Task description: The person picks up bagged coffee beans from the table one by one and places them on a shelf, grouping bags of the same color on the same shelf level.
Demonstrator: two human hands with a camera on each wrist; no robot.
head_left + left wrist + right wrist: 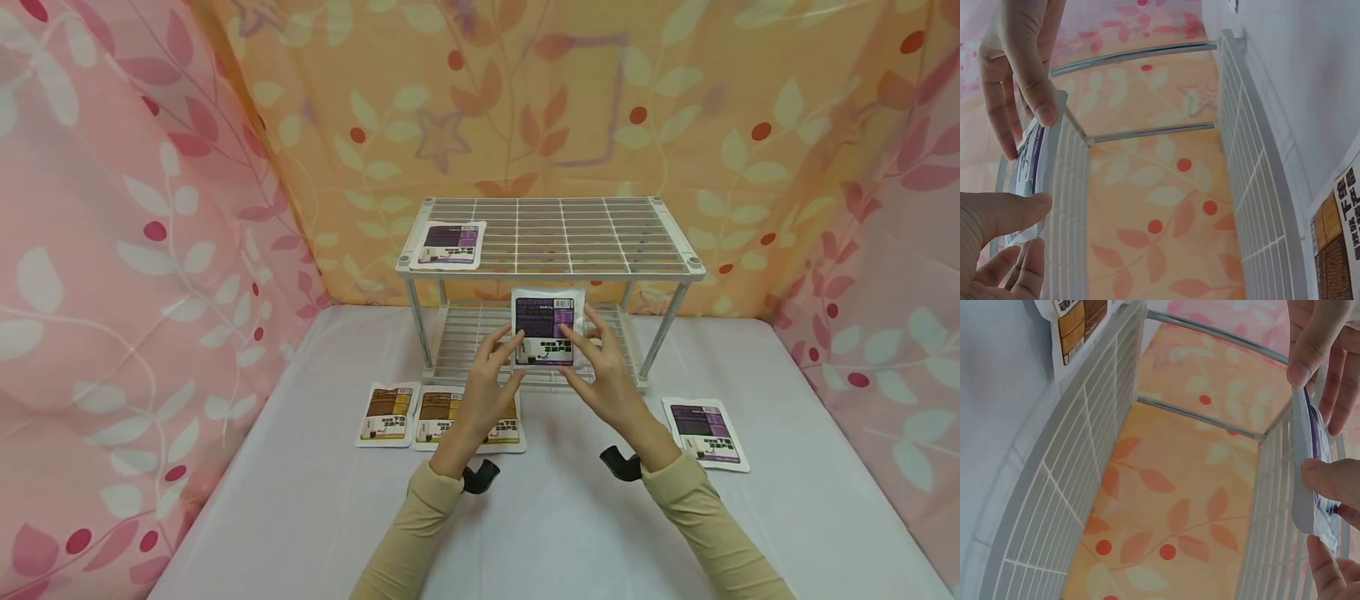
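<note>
A flat white pouch with a purple label [546,318] is held up in front of the white wire rack [592,271]. My left hand [483,392] pinches its left edge between thumb and fingers. At the right edge, my right hand [611,379] pinches it the same way. Both wrist views show the pouch edge-on, with thumbs on one face and fingers at the other. Another purple-label pouch [450,245] lies on the left end of the rack's upper shelf.
Brown-label pouches [387,414] lie in a row on the white table [555,517] at front left, partly hidden by my left forearm. One more purple-label pouch [705,433] lies right of my right wrist. Patterned cloth walls [480,100] enclose the back and sides.
</note>
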